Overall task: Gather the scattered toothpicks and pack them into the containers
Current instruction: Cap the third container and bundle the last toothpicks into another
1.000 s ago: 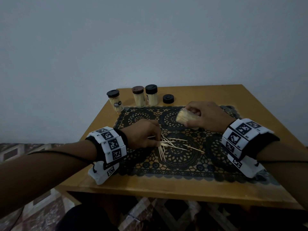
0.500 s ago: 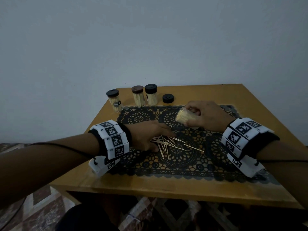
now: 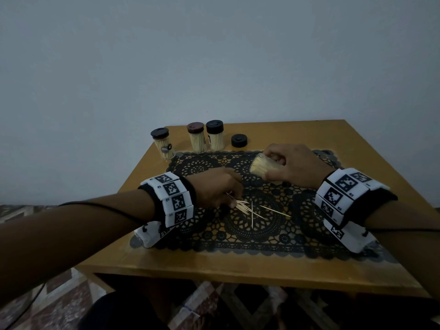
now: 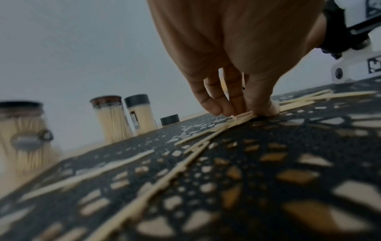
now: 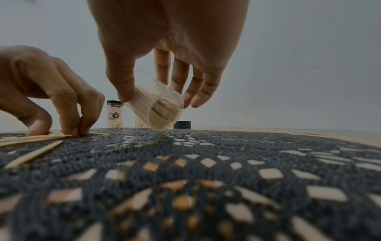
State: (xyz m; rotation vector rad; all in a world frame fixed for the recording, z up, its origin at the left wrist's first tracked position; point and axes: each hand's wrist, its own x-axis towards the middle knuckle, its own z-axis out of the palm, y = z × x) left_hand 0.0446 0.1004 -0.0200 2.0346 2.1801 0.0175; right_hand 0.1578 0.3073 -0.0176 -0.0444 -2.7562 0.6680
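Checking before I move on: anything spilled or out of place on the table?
Yes. Loose toothpicks lie scattered on the black lace mat, and a lone black cap sits off its open container, tilted in the right hand.

Right hand (image 5: pixel 164 40) holds clear open container (image 5: pixel 158 110) tilted above black lace mat (image 5: pixel 206 163); left hand (image 5: pixel 51 91) fingertips pinch toothpicks (image 5: pixel 37 138) on mat.
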